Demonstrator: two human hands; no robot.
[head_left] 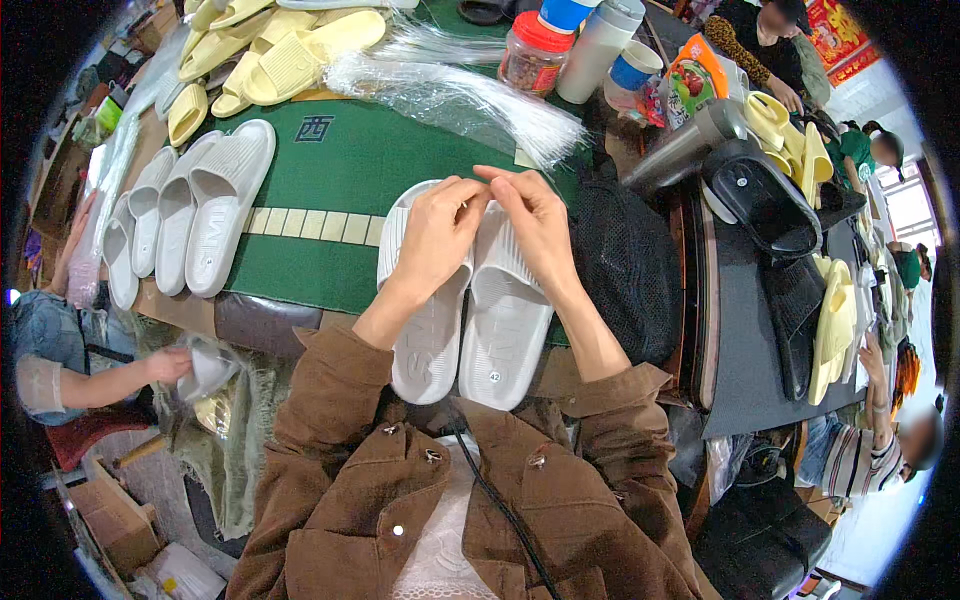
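A pair of light grey slide sandals lies side by side before me, soles down: the left slide (pixel 428 350) and the right slide (pixel 505 345). My left hand (pixel 437 235) is over the strap of the left one, with thumb and fingers pinched together. My right hand (pixel 535 228) meets it above the toe ends, its fingers also bent together. Whatever is between the fingertips is too fine to make out. Just beyond my hands a loose bundle of clear thin plastic strands (pixel 470 95) lies on the green mat (pixel 335 165).
More grey slides (pixel 215 215) line the left side; yellow slides (pixel 300 60) are heaped behind. A red-lidded jar (pixel 535 55), a grey flask (pixel 600 50) and a steel bottle (pixel 680 150) stand far right. A black mesh bag (pixel 625 260) borders my right arm. Other people work nearby.
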